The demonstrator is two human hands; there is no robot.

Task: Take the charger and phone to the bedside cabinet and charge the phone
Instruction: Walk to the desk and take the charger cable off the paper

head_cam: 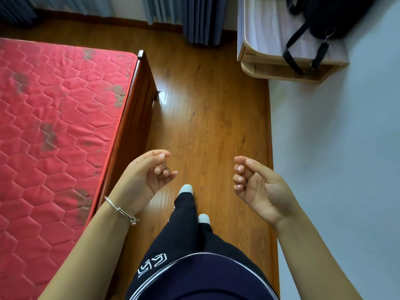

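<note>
Both hands are held out over the wooden floor point(212, 118) in the lower half of the frame, palms turned upward, fingers loosely curled. The left hand point(147, 176) sits lower centre-left, with a thin silver bracelet point(121, 211) at its wrist; its grip is released and holds nothing. The right hand point(257, 185) sits lower centre-right, well apart from the left, its fingers also curled inward over a bare palm, so that grip is released too.

Neither a charger nor a phone can be made out anywhere in this view, so their place relative to either grip cannot be told.

Between the hands, toward the bottom centre, the person's legs in dark trousers point(186, 230) show, with two feet in light socks point(186, 189) on the floor.

The left side of the frame is filled by a bed with a red quilted mattress point(56, 118), marked with grey stains, and edged on its right by a brown wooden bed frame point(134, 122).

In the upper right stands a light wooden counter point(259, 35) with a rounded corner and an open shelf beneath. A black bag point(333, 16) rests on its top, its straps hanging down over the front edge. A pale wall point(337, 148) occupies the right side. Blue-grey curtains point(199, 18) hang at the top centre, reaching down to the floor.
</note>
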